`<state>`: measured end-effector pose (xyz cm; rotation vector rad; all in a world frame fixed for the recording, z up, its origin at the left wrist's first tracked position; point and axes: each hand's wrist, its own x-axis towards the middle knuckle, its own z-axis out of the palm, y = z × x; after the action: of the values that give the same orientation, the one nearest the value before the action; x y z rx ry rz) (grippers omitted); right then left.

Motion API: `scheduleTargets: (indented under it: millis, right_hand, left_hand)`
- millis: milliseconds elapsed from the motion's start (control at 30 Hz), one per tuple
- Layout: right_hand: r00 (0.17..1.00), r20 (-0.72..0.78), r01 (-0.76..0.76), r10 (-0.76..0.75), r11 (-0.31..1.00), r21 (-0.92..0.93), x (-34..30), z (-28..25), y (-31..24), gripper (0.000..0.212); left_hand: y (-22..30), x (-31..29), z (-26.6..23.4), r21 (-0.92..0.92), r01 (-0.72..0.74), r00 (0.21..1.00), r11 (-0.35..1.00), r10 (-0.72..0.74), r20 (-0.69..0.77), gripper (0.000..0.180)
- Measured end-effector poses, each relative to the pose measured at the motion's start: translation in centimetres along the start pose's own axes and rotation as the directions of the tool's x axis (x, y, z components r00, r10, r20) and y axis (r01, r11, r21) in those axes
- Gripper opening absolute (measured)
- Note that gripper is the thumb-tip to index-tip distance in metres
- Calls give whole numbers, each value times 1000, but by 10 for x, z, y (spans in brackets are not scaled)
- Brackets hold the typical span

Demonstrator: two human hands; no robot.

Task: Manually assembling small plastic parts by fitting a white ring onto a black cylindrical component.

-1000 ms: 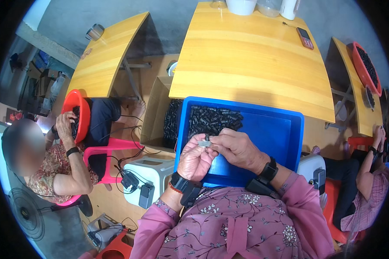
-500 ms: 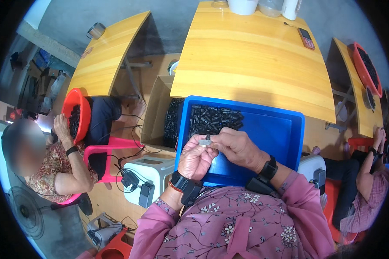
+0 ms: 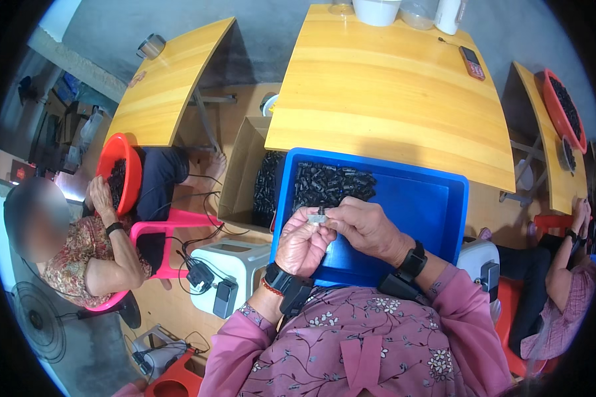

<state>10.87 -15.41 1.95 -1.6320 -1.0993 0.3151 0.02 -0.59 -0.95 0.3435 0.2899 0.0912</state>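
Observation:
Over the near left part of a blue plastic tray (image 3: pixel 414 212), my two hands meet at chest height. My left hand (image 3: pixel 302 248) is closed, pinching a small light-grey block (image 3: pixel 316 218) between thumb and fingers. A small black part (image 3: pixel 322 210) stands up from the block's top. From the right, my right hand (image 3: pixel 367 228) is closed too, its thumb and forefinger pressed together against the black part and the block's edge. Its fingertips partly hide how the two pieces join. Many loose black plastic parts (image 3: pixel 331 184) lie heaped in the tray's far left.
Beyond the tray stands a yellow wooden table (image 3: pixel 391 92) with a phone (image 3: pixel 471 63) and a white tub (image 3: pixel 376 10). A cardboard box (image 3: pixel 242 172) of black parts is at left. Co-workers sit either side, the left one by a red basin (image 3: pixel 134 175).
Both hands stay together on the small block and black part, with hardly any shift. The whole view has moved slightly.

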Motion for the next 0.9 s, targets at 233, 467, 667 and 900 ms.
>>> scheduleTargets:
  millis: [233,467,667,900]
  right_hand:
    - [1000,7,-24,23,999,48,1,0,4,19]
    - [999,-33,12,-12,1000,-15,-1,-4,8,19]
    - [1000,4,-11,11,998,67,-2,-2,1,18]
    - [1000,1,18,-18,1000,-17,-1,0,1,18]
  left_hand:
    - [0,1,2,23,-7,1000,1000,6,10,13]
    - [-1,-1,-2,8,10,999,1000,-10,30,11]
    - [0,-1,0,22,3,1000,1000,-3,-11,15]
    - [0,-1,-3,5,18,1000,1000,-18,3,14]
